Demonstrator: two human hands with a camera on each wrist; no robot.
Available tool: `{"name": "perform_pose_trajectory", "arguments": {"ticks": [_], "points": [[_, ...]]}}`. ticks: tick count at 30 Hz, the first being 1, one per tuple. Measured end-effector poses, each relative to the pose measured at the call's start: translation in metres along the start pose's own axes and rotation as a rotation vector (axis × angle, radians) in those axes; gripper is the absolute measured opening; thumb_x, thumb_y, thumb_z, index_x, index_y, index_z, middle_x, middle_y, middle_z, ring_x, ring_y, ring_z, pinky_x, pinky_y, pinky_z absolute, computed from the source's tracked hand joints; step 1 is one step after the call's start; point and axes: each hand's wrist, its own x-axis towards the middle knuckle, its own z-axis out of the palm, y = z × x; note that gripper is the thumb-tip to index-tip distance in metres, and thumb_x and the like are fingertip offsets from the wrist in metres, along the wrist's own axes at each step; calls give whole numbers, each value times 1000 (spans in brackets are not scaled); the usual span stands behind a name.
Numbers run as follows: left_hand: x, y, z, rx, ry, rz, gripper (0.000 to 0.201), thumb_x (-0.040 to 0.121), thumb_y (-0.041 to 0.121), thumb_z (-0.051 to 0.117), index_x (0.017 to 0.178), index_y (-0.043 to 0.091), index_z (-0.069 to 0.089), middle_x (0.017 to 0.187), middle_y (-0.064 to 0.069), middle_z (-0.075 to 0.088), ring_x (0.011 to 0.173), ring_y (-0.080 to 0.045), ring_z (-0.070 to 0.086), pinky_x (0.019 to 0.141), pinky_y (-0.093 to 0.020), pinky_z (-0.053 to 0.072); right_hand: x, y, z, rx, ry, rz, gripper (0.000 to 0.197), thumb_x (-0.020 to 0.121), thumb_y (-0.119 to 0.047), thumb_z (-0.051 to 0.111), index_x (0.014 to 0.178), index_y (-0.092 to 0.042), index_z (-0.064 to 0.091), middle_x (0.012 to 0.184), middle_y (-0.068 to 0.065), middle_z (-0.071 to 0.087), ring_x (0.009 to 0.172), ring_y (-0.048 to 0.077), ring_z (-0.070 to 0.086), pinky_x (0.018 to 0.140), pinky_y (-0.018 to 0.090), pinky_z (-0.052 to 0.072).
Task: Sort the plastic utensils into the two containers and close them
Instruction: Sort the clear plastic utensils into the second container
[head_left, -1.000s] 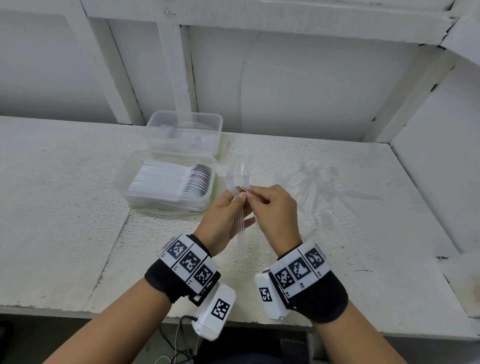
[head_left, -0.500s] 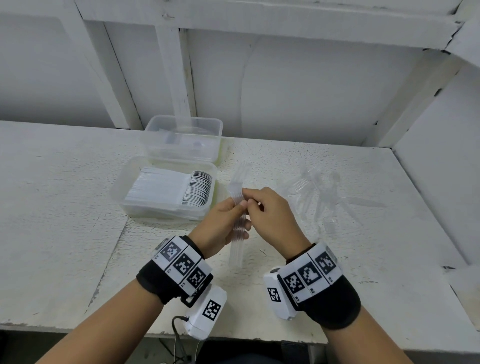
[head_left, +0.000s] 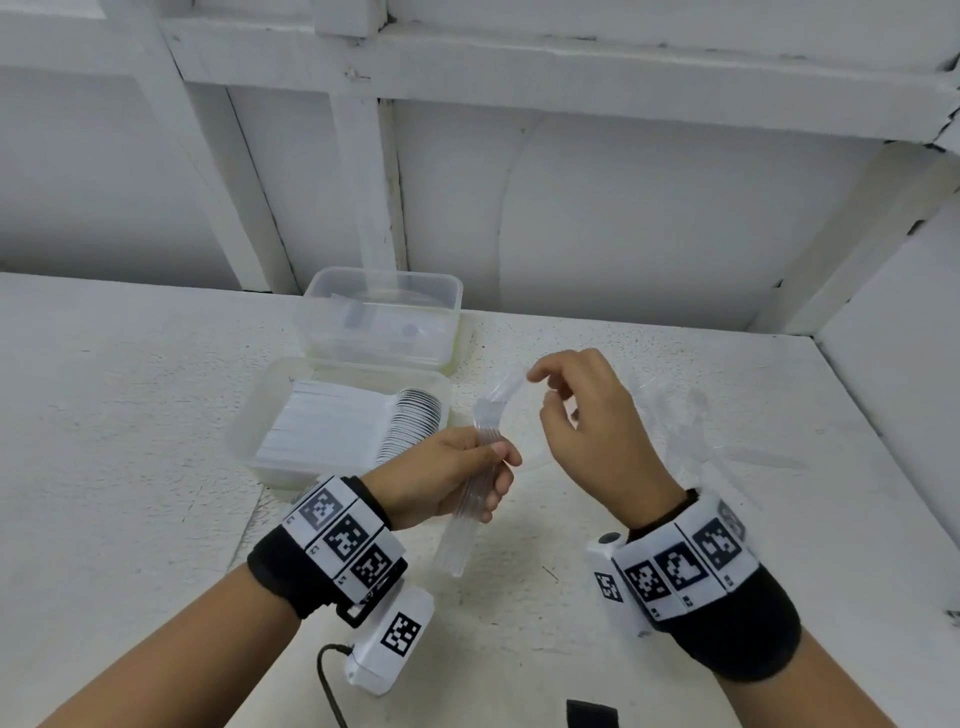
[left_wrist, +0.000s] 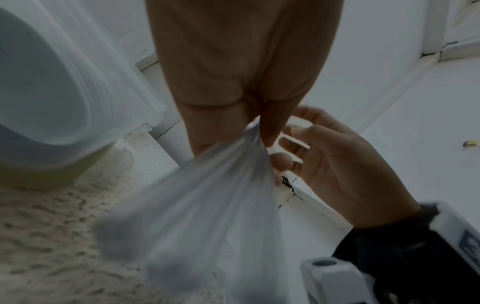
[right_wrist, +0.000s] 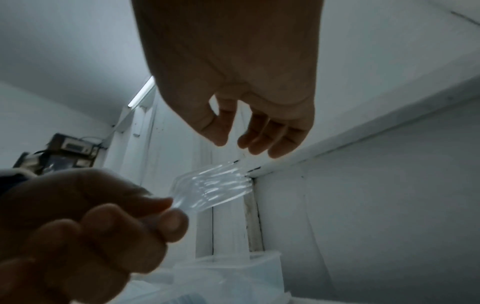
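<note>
Desk (head_left: 130, 415): white, speckled with dark flecks
Forks (head_left: 480, 457): clear, colourless plastic
Near container (head_left: 249, 431): translucent, white spoons with dark-edged bowls inside
Far container (head_left: 452, 312): clear (faint yellow-green tinge at base)
Wristbands (head_left: 291, 571): black, white panels with black square-code markers

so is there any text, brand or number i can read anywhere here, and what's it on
No readable words, brands or numbers in any view.
Left wristband: black-and-white square marker codes, with tiny marks beside them too small to read.
Right wristband: the same kind of marker codes, no letters legible.
Left wrist camera and right wrist camera: one marker code each, no text.
Near container, far container and clear forks in the left hand: no label visible.
</note>
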Motion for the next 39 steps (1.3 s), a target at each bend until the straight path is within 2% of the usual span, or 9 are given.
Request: {"name": "perform_pose_trajectory", "arguments": {"ticks": [5,10,14,19,23,27,30,34,39], "points": [[6,8,-16,24,-59,-33,17,97,18,45,89,7,55,58,0,54,47,-9,50,48,-21,46,25,4,2,-300,-244,-345,45,77,-22,39,118,-25,57,119,7,55,100,30,56,73,43,50],[5,22,-32,53,-130,-97,20,82,24,48,87,6,57,57,0,53,44,-9,47,45,-21,43,50,16,8,-458,-424,-555,30,84,-30,39,113,-26,45,96,1,62,70,21,59,50,31,47],[0,38,-46,224,-138,-134,18,83,25,49,89,10,55,58,3,55,44,-9,45,44,-20,40,68,19,12,-534,-475,-710,23,90,-29,37,107,-19,48,81,0,59,61,20,54,47,29,41],[-5,73,-73,913,-16,-151,14,92,30,55,85,21,46,68,7,58,50,-2,52,52,-19,45,88,18,19,-382,-532,-550,25,97,-24,37,113,-12,52,93,4,55,68,20,54,54,31,45],[-7,109,-118,1213,153,-210,15,90,45,50,95,32,47,83,9,63,71,-3,58,71,-18,45,119,28,23,-238,-495,-369,21,98,-9,43,112,-5,58,103,4,56,89,10,46,69,16,28],[12,133,-181,995,534,-155,32,95,36,45,116,13,54,103,-4,64,88,-17,60,77,-28,49,162,38,47,-203,-513,-72,23,99,-17,38,107,-5,56,106,8,59,97,25,54,78,29,37],[28,133,-216,924,723,-202,32,97,25,45,115,1,56,114,-17,61,93,-23,57,83,-36,50,190,42,80,-263,-511,-27,21,97,-17,39,107,-5,53,109,13,59,99,30,55,79,33,40],[43,122,-232,879,821,-305,32,95,18,48,119,-2,54,110,-17,59,93,-28,59,87,-40,51,210,36,121,-352,-564,-41,22,97,-10,38,115,-4,50,116,14,56,103,31,55,82,33,41],[52,113,-238,741,777,-336,24,97,15,44,109,-3,55,102,-17,60,79,-30,61,74,-39,53,217,32,153,-487,-669,-46,29,93,-5,40,122,-7,47,115,9,60,99,28,59,86,39,50]]}}
